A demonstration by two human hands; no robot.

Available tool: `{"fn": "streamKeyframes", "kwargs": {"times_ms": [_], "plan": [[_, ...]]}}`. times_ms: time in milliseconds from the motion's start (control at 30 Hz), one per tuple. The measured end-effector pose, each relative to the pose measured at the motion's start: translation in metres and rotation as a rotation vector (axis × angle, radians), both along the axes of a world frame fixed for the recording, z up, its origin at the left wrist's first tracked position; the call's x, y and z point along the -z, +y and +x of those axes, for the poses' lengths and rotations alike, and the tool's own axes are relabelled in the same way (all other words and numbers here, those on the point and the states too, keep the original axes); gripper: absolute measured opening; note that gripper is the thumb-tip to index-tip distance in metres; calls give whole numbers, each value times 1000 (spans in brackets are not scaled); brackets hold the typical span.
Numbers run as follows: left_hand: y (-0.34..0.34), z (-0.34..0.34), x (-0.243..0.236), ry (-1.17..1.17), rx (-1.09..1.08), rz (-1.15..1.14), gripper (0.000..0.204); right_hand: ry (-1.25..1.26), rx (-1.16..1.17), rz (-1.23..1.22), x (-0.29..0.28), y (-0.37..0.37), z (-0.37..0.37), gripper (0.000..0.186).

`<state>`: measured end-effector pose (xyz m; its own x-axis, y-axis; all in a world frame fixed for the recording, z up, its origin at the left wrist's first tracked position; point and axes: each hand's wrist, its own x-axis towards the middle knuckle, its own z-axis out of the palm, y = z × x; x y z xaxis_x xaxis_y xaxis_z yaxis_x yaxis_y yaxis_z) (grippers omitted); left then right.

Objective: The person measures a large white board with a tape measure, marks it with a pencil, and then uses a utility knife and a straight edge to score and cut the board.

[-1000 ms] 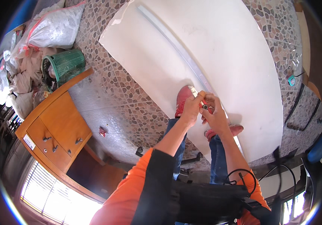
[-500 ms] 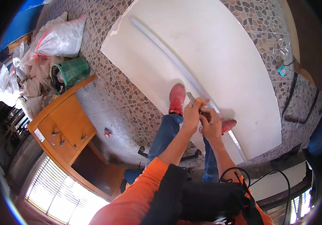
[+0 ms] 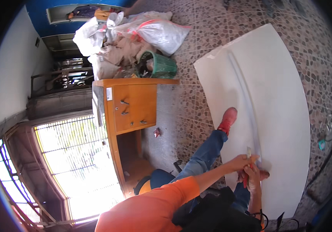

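Note:
My left hand [image 3: 240, 162] is closed, pinching near a flat light-grey strip [image 3: 249, 152] that sticks out past its fingers. Just below it, my right hand [image 3: 254, 178] is closed around a slim red-handled tool [image 3: 246, 181]. The two hands meet, so I cannot tell whether strip and handle are one piece. Beneath them a large white board [image 3: 285, 116] lies on the floor, its far left edge ragged. A long, thin metal bar [image 3: 246, 91], blurred, runs lengthwise over the board. My red shoes [image 3: 229, 117] stand on the board, either side of the bar.
An orange-brown wooden cabinet [image 3: 137, 106] lies left of me. Behind it are a green basket [image 3: 164, 66] and heaped sacks [image 3: 164, 36]. A small red scrap [image 3: 157, 132] lies on the pebble-patterned floor [image 3: 189, 100]. A teal tape measure [image 3: 321, 144] sits right of the board.
The view has swung left, bringing the barred window and cabinet further in. My hands stay together above the bar; the red handle now shows in the right one.

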<state>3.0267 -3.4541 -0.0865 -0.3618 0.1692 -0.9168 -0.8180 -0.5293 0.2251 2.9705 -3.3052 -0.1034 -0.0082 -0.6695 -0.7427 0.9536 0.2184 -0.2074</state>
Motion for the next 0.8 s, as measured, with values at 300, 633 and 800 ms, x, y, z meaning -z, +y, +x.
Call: {"fn": "streamKeyframes", "kwargs": {"times_ms": [300,633,800], "plan": [[-8,90,77,184,209,-419,48,921,-649,590,144,24,-51,31],[-116,48,126,163,616,-486,57,1380,-797,401,264,-317,-128,28],[-311,4,249,105,844,-1329,82,1448,-764,354,287,-444,-126,26]]}}
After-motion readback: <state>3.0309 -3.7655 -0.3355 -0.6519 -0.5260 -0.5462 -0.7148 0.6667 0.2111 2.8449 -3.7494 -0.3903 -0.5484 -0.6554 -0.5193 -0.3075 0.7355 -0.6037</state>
